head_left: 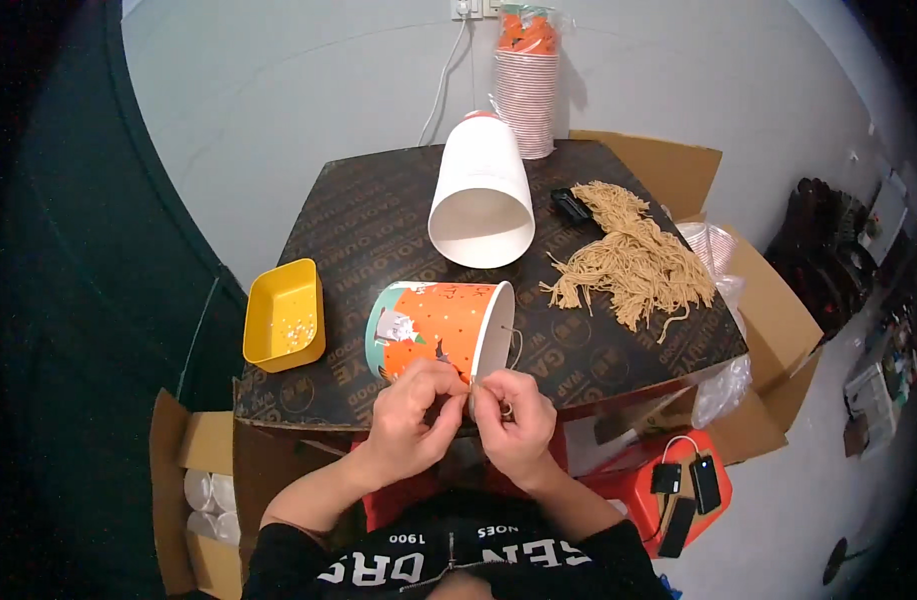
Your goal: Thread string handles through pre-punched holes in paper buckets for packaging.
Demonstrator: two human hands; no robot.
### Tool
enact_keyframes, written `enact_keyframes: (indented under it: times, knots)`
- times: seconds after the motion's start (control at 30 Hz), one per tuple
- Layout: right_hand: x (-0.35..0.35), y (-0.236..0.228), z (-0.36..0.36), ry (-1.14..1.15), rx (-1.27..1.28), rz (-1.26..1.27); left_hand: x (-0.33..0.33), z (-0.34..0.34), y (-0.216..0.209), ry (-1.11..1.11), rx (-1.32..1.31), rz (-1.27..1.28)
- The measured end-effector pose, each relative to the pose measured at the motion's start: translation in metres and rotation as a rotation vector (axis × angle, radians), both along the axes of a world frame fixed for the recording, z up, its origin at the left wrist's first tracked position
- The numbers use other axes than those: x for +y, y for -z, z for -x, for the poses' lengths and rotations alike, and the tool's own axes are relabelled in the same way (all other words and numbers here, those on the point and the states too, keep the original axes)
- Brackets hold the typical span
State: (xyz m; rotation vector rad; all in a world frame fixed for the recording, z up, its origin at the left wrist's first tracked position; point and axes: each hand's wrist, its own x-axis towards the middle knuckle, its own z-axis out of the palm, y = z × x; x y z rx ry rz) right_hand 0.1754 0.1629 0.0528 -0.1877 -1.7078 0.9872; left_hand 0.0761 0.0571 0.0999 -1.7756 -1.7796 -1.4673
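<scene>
An orange patterned paper bucket (439,318) with a teal base lies on its side at the near part of the table, its white mouth facing right. A thin tan cord (520,348) hangs in a loop from the far side of the rim and runs down toward my right hand (517,425). That hand is closed in a pinch at the rim's near side, on the cord. My left hand (415,415) is also pinched, against the outside of the bucket close to the rim. What lies between its fingertips is too small to make out.
White paper buckets (482,205) lie nested behind. A bundle of tan cords (634,262) spreads at right beside a black object (571,206). A yellow tray (255,325) with small white bits sits left. Bagged stacked buckets (527,100) stand against the wall. Cardboard boxes (769,310) flank the table.
</scene>
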Motion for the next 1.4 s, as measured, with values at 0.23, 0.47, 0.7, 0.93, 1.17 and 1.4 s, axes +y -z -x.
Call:
enact_keyframes:
  times: [0.23,0.47,0.7,0.93,1.17,1.4]
  knots:
    - [0.009,-0.01,-0.003,0.029,-0.039,-0.231,0.001,0.002,0.0,0.024,-0.002,-0.006]
    - [0.014,-0.014,-0.007,0.014,-0.073,-0.359,0.002,0.003,-0.001,0.023,0.013,-0.01]
    - [0.019,-0.016,-0.003,-0.039,-0.009,-0.335,0.003,0.003,-0.004,0.033,0.056,-0.004]
    - [0.021,-0.003,-0.008,-0.478,-0.167,0.311,0.008,0.006,-0.001,0.012,0.125,-0.018]
    - [0.017,-0.004,-0.007,-0.871,-0.05,0.967,0.005,0.008,0.009,0.067,-0.029,0.004]
    - [0.012,-0.003,-0.006,-0.785,-0.056,0.918,0.006,0.004,0.008,0.045,-0.072,-0.001]
